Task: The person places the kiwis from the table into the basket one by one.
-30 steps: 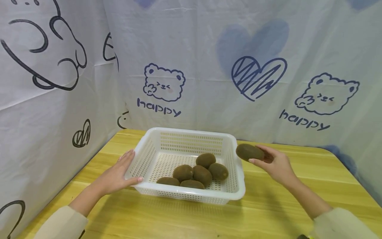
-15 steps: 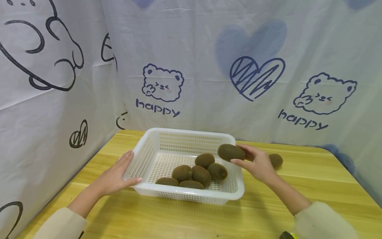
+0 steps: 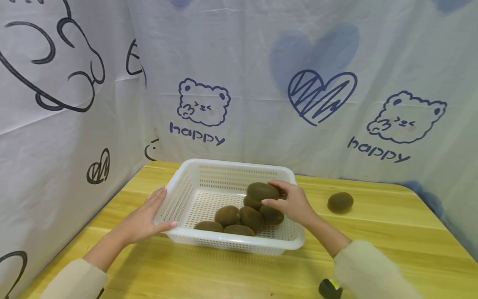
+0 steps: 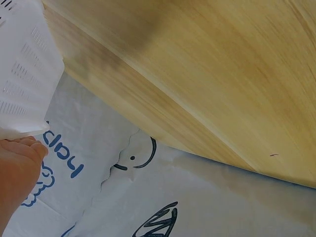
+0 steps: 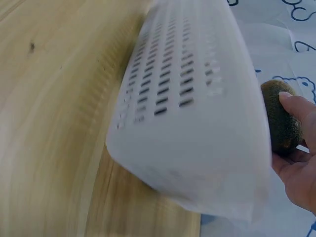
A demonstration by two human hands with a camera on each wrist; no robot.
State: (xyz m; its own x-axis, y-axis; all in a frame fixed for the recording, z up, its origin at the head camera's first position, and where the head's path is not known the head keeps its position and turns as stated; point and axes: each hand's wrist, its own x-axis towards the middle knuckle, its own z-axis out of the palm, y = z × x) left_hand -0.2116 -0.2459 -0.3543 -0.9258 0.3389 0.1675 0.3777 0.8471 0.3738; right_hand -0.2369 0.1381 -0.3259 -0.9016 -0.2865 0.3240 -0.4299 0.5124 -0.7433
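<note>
In the head view, my right hand point(image 3: 293, 204) pinches a brown kiwi point(image 3: 262, 192) between thumb and fingers, inside the right part of a white plastic basket point(image 3: 228, 238). The held kiwi is over another kiwi point(image 3: 252, 202) and partly covers it. Several more kiwis, including one in the middle point(image 3: 252, 219), lie on the basket floor. My left hand point(image 3: 143, 220) rests on the basket's near left corner, thumb along the front rim and fingers along the left rim. The right wrist view shows the held kiwi point(image 5: 283, 118) beyond the basket wall point(image 5: 192, 123).
One loose kiwi point(image 3: 340, 202) lies on the wooden table point(image 3: 392, 220) to the right of the basket. A dark object with a yellow-green part point(image 3: 330, 288) sits near the front edge by the right sleeve. A printed white cloth point(image 3: 257, 137) hangs behind the table.
My right hand has carried the kiwi leftward from beyond the right rim into the basket. The loose kiwi on the table has come into view. My left hand stays at the corner.
</note>
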